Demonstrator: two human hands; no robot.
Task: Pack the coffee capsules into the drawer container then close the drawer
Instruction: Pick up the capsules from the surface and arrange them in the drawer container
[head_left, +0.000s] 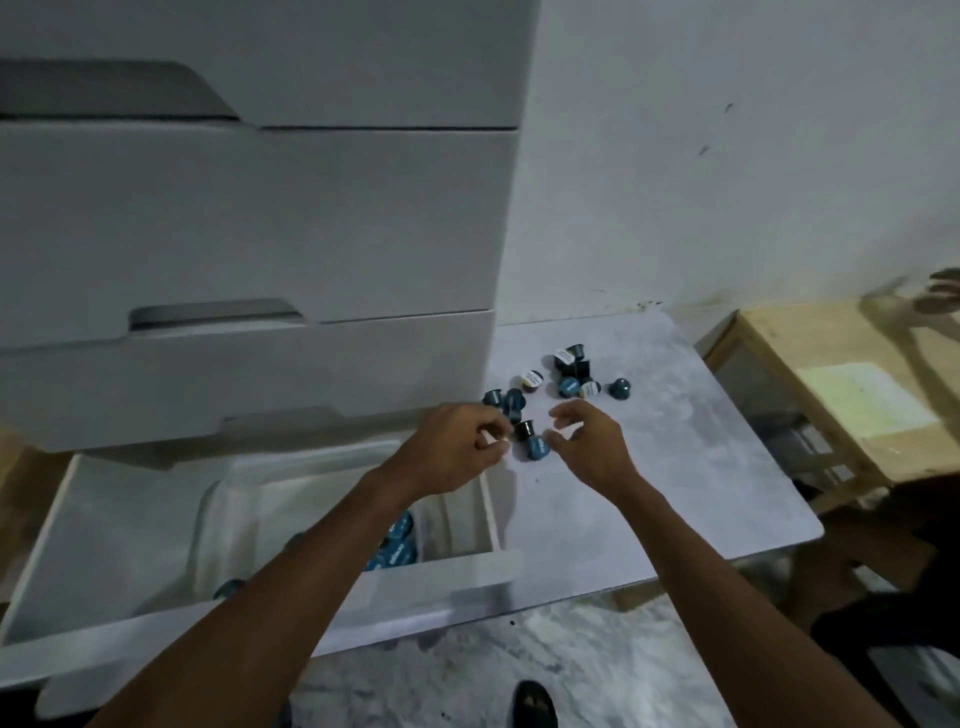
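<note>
**Gathering capsules beside the open drawer**

Reaching over the pale surface (675, 467), I have both hands close together. My left hand (457, 447) looks pinched on something small; I cannot tell what. My right hand (587, 441) is spread, fingers curled around a blue capsule (537, 448). Beyond them lie the loose capsules (569, 376). Below my left wrist sits the open drawer (104, 519), some capsules already inside. A hurried scoop could knock one off the near edge.

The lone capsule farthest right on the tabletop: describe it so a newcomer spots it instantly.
Find the pale marble table right of the white drawer unit. Coffee capsules cluster near its far edge. The teal capsule sits alone at the cluster's right end, showing its teal body, not a white label.
</note>
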